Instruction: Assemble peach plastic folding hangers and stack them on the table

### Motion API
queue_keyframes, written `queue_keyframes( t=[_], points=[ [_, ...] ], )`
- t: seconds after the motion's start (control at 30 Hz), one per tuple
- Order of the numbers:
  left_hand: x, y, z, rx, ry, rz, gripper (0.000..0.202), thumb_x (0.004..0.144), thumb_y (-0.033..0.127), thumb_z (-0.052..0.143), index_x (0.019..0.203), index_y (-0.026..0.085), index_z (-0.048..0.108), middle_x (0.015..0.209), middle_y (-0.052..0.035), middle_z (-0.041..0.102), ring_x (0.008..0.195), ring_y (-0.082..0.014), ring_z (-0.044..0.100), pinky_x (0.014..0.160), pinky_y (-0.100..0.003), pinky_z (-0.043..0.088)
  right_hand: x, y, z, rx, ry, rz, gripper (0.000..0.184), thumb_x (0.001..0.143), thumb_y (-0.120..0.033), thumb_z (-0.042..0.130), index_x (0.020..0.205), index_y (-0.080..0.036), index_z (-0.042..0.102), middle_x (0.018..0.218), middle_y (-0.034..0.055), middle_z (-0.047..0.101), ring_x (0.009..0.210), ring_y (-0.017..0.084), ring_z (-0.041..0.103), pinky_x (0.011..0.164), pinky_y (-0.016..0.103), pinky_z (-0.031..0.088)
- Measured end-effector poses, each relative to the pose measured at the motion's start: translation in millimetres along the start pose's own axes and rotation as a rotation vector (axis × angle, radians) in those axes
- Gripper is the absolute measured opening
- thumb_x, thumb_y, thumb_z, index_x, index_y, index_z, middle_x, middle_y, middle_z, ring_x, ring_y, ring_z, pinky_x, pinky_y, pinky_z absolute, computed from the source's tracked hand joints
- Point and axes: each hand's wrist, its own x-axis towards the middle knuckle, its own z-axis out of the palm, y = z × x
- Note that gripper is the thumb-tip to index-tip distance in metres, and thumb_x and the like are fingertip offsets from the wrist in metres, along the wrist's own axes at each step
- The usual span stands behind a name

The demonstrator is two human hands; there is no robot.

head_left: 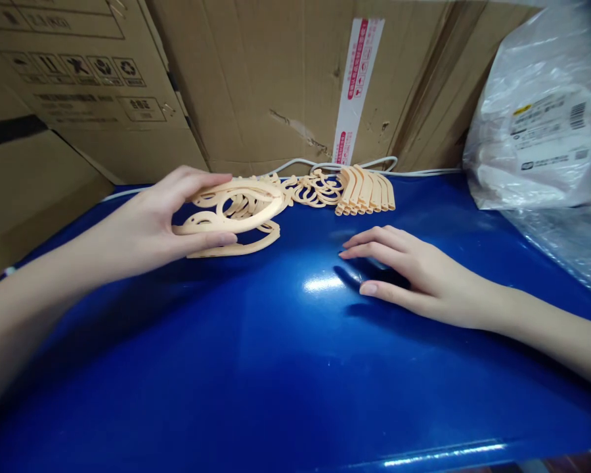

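Pinching a cream looped piece [252,221] between thumb and fingers of the left hand [165,211]; loosely spread, holding nothing, at the right hand [421,274]. Lying within the left grip, well apart from the right, long axis running left to right. Smooth, pale, with rounded openings. Overlapping a similar piece [253,249] below, hard to tell if gripped too. Beyond, rightward: small curled parts [320,190], then curved tubes [367,190], toward the far edge of the blue table [276,368].
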Motion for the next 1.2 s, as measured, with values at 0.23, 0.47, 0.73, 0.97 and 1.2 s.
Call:
queue_keyframes(
  t=[0.23, 0.47, 0.73, 0.97, 1.2],
  points=[
    [-1.0, -28.2, 11.3, -0.019, -0.107, -0.001, 0.07, 0.083, 0.067, 0.065, 0.136, 0.022, 0.057, 0.132, -0.0052, 0.064, 0.115, -0.03, 0.061, 0.102, -0.047, 0.05, -0.7, 1.7, 6.7, -0.12, -0.091, -0.029, 0.047, 0.099, -0.05, 0.051, 0.135, -0.021, 0.057, 0.145, 0.0158, 0.052, 0.128, 0.029, 0.054, 0.103, 0.052, 0.046],
    [0.7, -34.8, 18.4, -0.063, -0.117, 0.013, 0.07, 0.079, 0.066, 0.07, 0.134, 0.025, 0.059, 0.131, -0.0033, 0.065, 0.111, -0.0319, 0.062, 0.1, -0.052, 0.051, -1.8, 1.2, 5.5, -0.138, -0.103, -0.033, 0.048, 0.099, -0.05, 0.05, 0.136, -0.02, 0.056, 0.145, 0.0158, 0.052, 0.129, 0.029, 0.053, 0.104, 0.051, 0.046],
    [0.6, -30.0, 23.8, -0.029, -0.149, -0.004, 0.07, 0.083, 0.068, 0.064, 0.137, 0.023, 0.055, 0.133, -0.0029, 0.062, 0.114, -0.0295, 0.061, 0.1, -0.044, 0.051, -4.4, 3.7, 5.4, -0.14, -0.089, -0.039, 0.047, 0.099, -0.049, 0.05, 0.136, -0.02, 0.056, 0.145, 0.0153, 0.052, 0.128, 0.029, 0.053, 0.104, 0.05, 0.046],
    [1.5, -32.0, 30.2, 0.002, -0.153, -0.021, 0.093, 0.077, 0.087, 0.047, 0.141, 0.02, 0.055, 0.136, -0.01, 0.06, 0.126, -0.0312, 0.056, 0.109, -0.047, 0.043, -4.4, 6.2, 7.1, -0.149, -0.083, -0.046, 0.048, 0.1, -0.05, 0.048, 0.136, -0.02, 0.056, 0.145, 0.0149, 0.052, 0.128, 0.029, 0.054, 0.104, 0.05, 0.046],
    [1.7, -31.9, 29.7, 0.026, -0.167, -0.001, 0.098, 0.076, 0.089, 0.045, 0.142, 0.018, 0.055, 0.139, -0.011, 0.06, 0.129, -0.0325, 0.053, 0.112, -0.048, 0.039, -5.5, 5.9, 6.5, -0.159, -0.086, -0.043, 0.049, 0.1, -0.051, 0.046, 0.136, -0.02, 0.056, 0.145, 0.0142, 0.052, 0.128, 0.028, 0.053, 0.105, 0.049, 0.046]
  ],
)
